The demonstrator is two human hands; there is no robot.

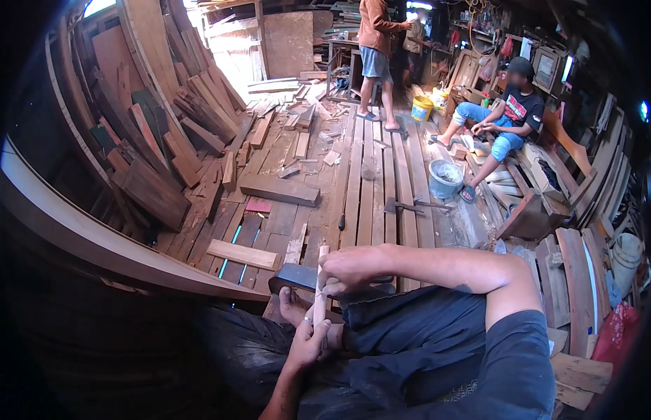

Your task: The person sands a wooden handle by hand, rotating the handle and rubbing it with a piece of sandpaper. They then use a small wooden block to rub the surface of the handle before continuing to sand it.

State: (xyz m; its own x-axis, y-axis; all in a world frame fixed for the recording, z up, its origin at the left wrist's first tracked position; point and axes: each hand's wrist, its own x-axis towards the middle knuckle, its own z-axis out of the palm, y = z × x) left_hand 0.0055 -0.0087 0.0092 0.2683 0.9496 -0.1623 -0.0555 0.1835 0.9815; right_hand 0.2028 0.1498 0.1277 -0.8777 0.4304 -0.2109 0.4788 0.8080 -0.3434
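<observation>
A narrow, pale wooden strip (pixel 321 297) stands nearly upright in front of my lap. Around its lower end my left hand (pixel 309 341) is closed, with a ring on one finger. My right hand (pixel 352 267) is bent in from the right, its curled fingers pressed against the strip's upper part. I cannot tell whether those fingers also hold a small tool. Behind the strip shows a dark, flat, blade-like piece (pixel 294 277), partly hidden by the strip and my right hand. My bare foot (pixel 292 308) is just below it.
On the slatted floor lie a pale board (pixel 243 254), a thick beam (pixel 280 190), a hammer-like tool (pixel 402 206) and a dark-handled tool (pixel 341 222). Planks (pixel 150 140) lean at left. A person (pixel 511 115) sits at right by a grey bucket (pixel 445 179); others stand behind a yellow bucket (pixel 422 108).
</observation>
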